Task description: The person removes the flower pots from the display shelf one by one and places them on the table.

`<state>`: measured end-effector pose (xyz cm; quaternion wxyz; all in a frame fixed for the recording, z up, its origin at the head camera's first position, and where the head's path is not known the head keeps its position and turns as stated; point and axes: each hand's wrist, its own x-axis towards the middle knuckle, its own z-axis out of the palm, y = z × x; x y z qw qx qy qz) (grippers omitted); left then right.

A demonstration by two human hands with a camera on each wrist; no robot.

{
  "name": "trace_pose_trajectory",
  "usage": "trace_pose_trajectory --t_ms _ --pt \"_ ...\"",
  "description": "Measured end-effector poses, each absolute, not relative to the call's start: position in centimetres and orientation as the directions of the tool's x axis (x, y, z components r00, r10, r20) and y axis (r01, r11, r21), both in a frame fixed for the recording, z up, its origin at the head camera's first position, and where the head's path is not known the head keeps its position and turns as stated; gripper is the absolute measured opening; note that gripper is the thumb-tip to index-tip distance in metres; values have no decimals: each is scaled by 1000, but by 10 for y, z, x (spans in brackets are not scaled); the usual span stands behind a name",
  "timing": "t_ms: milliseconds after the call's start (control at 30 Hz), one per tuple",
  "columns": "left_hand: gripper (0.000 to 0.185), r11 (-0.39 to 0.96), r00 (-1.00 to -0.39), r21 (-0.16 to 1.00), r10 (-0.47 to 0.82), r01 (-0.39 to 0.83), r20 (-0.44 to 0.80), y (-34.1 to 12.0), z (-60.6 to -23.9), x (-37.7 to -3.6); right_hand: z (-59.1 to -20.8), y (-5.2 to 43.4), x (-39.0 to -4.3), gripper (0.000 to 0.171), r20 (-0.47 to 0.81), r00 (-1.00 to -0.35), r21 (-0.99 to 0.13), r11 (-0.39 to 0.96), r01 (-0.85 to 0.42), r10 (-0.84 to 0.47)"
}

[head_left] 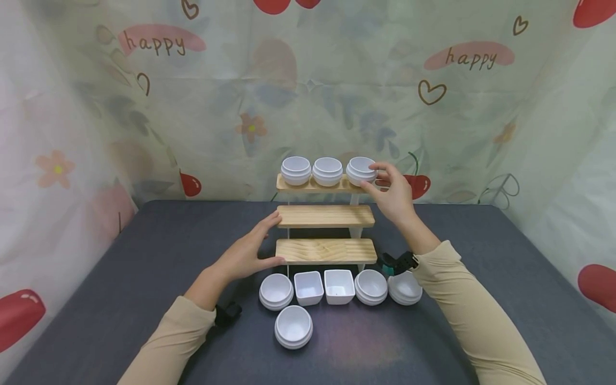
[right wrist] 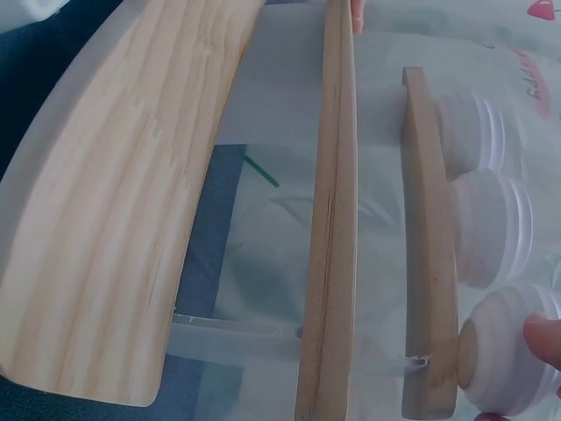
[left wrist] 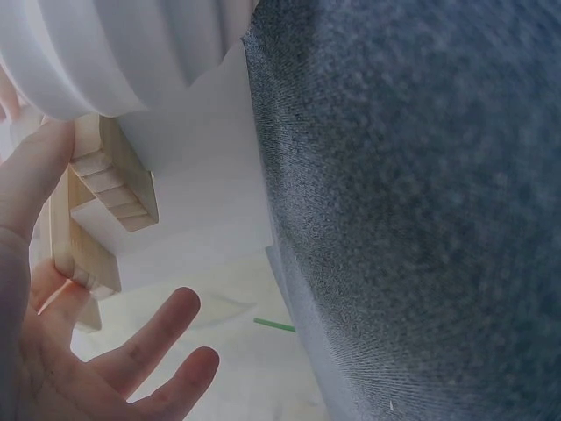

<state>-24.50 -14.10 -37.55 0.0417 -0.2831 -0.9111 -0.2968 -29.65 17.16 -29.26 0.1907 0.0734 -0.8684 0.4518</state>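
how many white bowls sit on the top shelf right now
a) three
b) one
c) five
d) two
a) three: the head view shows three round white bowls in a row on the top shelf, the left bowl, the middle bowl and the right bowl, which the right hand touches with its fingers.

**Tan sleeves, dark wrist-worn units**

Both arms wear long, close-fitting sleeves of soft tan fabric that end at the wrists and crease lightly at the elbows. The bare left hand [head_left: 245, 255] and bare right hand [head_left: 393, 193] carry no rings or gloves. Under each wrist sits a small black strapped unit; the right one shows teal-green parts.
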Motion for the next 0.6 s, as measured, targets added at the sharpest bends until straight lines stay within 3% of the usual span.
trace_pose_trajectory --t_ms 600 --pt "91 666 -836 512 490 542 247 -141 -376 -246 -293 175 -283 42 417 -909 -732 593 -337 -2"
